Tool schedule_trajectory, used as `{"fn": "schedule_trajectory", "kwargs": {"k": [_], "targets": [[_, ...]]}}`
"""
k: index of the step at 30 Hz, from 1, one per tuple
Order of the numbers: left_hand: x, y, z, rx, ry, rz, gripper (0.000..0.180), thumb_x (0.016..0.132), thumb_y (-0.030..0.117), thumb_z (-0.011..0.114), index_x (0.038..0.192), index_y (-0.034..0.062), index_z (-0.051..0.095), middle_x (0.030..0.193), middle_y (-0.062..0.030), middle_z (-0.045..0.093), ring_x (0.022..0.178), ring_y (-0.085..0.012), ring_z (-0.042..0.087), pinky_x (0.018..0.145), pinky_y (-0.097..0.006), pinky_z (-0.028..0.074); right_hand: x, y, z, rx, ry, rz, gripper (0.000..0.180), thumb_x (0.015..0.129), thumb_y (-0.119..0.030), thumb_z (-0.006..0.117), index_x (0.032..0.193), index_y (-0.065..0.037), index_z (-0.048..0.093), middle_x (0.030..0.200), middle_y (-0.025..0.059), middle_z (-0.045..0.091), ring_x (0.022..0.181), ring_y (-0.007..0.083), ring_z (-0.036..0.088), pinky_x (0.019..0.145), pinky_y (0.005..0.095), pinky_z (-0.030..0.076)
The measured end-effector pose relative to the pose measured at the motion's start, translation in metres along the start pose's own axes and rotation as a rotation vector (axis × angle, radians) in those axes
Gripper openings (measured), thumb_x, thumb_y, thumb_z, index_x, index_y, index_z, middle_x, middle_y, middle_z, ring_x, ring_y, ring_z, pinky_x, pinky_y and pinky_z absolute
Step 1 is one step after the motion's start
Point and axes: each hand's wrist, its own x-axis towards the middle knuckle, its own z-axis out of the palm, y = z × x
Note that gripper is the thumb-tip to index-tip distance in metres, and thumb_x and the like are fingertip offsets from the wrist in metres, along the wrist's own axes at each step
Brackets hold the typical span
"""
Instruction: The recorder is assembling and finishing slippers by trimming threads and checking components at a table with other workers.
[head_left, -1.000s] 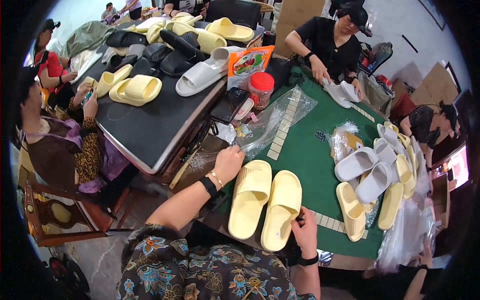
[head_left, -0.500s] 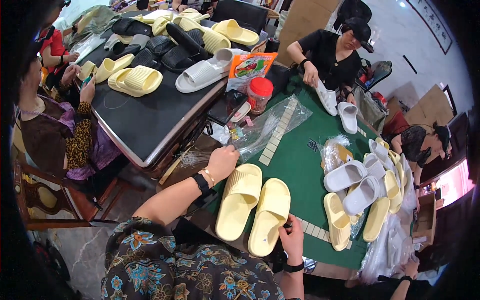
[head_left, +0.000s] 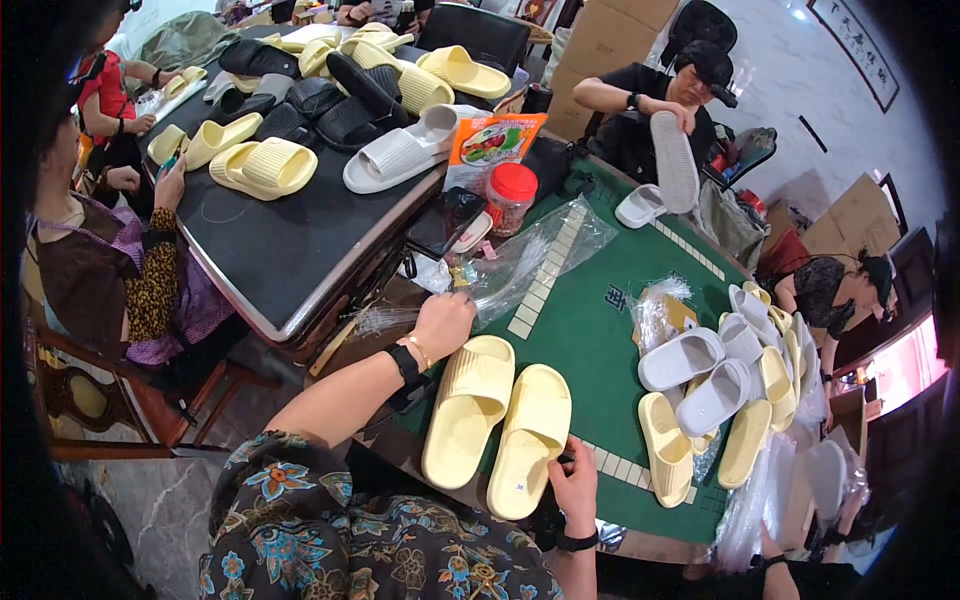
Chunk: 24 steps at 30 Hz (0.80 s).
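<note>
Two pale yellow slippers lie side by side in front of me, the left slipper (head_left: pixel 468 412) and the right slipper (head_left: pixel 531 442), soles down and toes away. My left hand (head_left: pixel 446 326) is closed beyond the left slipper, over a bundle of thin clear plastic strands (head_left: pixel 385 318). What its fingertips pinch, I cannot make out. Beside the heel half of the right slipper, my right hand (head_left: pixel 575 490) has its fingers bent at the slipper's edge. A small dark thing shows at those fingers, too hidden to name. A clear plastic bag (head_left: pixel 570 240) with more strands lies beyond my left hand.
Grey and yellow slippers (head_left: pixel 685 360) are heaped on the green table (head_left: pixel 600 310) at right. White tiles (head_left: pixel 545 280) line its sides. A red-lidded jar (head_left: pixel 512 197) stands at its left edge. The black table (head_left: pixel 270 240) bears more slippers. Several people work around.
My hands and the yellow slippers stay nearly in place; the view has shifted slightly. The person across has raised one white slipper, sole showing. At lower right, a bagged slipper has come up.
</note>
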Motion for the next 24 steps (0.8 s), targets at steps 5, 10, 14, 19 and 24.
{"fn": "schedule_trajectory", "kwargs": {"k": [5,10,14,19,24], "targets": [[-0.007,-0.01,-0.014,-0.174,0.022,-0.125,0.013,0.086,0.012,0.057,0.078,0.0033,0.062,0.077,-0.0146,0.061,0.075,-0.034,0.063,0.068,-0.043,0.052,0.002,0.004,-0.001,-0.027,-0.029,-0.026,0.049,0.081,-0.007,0.066,0.128,0.001,0.053,0.118,0.0158,0.054,0.085,0.0201,0.062,0.07,0.0278,0.053],[-0.011,-0.017,-0.024,-0.198,0.0,-0.203,0.011,0.085,0.013,0.059,0.081,0.0036,0.062,0.08,-0.0141,0.061,0.077,-0.0335,0.064,0.069,-0.043,0.052,0.003,0.011,-0.001,0.019,-0.028,0.026,0.048,0.082,-0.006,0.065,0.128,0.001,0.053,0.118,0.0159,0.055,0.09,0.0217,0.061,0.071,0.0285,0.053],[-0.013,-0.025,-0.017,-0.128,0.011,-0.168,0.009,0.082,0.01,0.058,0.08,0.0026,0.062,0.081,-0.0154,0.062,0.076,-0.0338,0.065,0.068,-0.044,0.054,0.003,0.004,-0.001,0.005,-0.029,0.014,0.048,0.082,-0.006,0.065,0.128,0.001,0.053,0.119,0.0159,0.055,0.091,0.0217,0.061,0.072,0.0281,0.052],[-0.008,-0.033,-0.008,-0.055,-0.023,-0.22,0.009,0.078,0.007,0.058,0.078,0.002,0.065,0.082,-0.0165,0.064,0.076,-0.0334,0.067,0.068,-0.043,0.055,0.003,0.0,-0.002,-0.041,-0.041,0.039,0.047,0.082,-0.006,0.064,0.128,0.002,0.053,0.119,0.016,0.054,0.094,0.022,0.061,0.072,0.0279,0.052],[-0.004,-0.035,-0.007,-0.046,-0.111,-0.222,0.014,0.082,0.013,0.059,0.075,0.0037,0.067,0.083,-0.0157,0.064,0.08,-0.0334,0.065,0.071,-0.043,0.054,0.001,0.009,0.0,-0.002,-0.025,0.012,0.047,0.082,-0.006,0.065,0.127,0.002,0.053,0.118,0.0158,0.054,0.094,0.0222,0.061,0.072,0.0279,0.052]]}}
